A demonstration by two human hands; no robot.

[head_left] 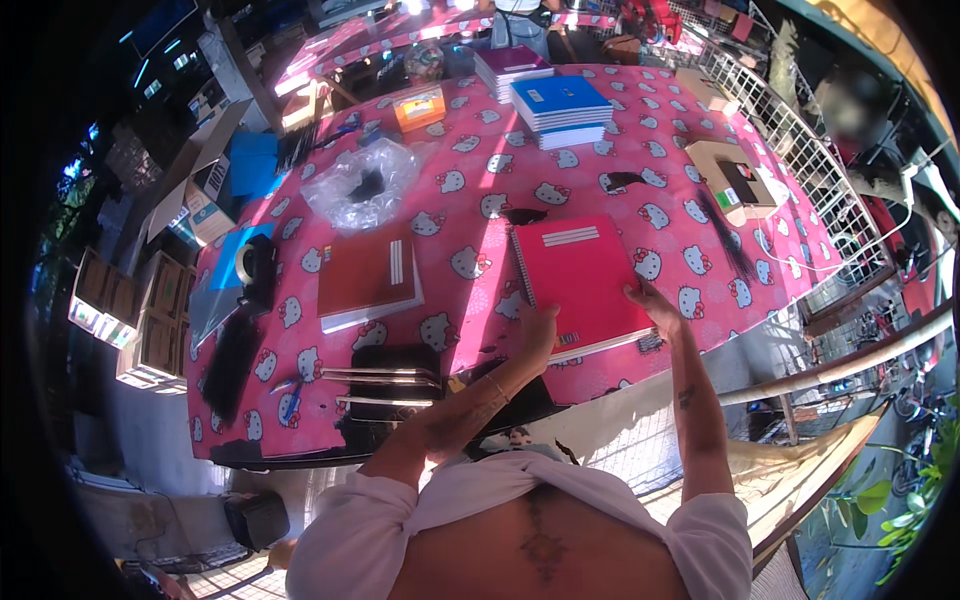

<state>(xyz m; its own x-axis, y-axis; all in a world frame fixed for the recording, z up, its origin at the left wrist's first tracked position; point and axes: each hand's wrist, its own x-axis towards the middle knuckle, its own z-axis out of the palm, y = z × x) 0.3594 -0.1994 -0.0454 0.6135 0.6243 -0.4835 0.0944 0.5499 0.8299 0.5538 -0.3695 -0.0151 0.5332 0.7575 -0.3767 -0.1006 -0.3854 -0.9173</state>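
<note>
"So, what's on the left of the desk [450,205]?"

"A crumpled plastic bag [335,190], then a brown notebook [355,275] lying flat."

"And the hands?"

"The left hand [540,335] has its fingers gripping the lower left edge of a red notebook [585,270], near the front; the right hand [660,310] grasps its lower right side. Farther right sits a cardboard box [710,165]."

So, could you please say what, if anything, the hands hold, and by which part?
A red notebook, held with the left hand near its lower left corner and the right hand at its right edge.
</note>
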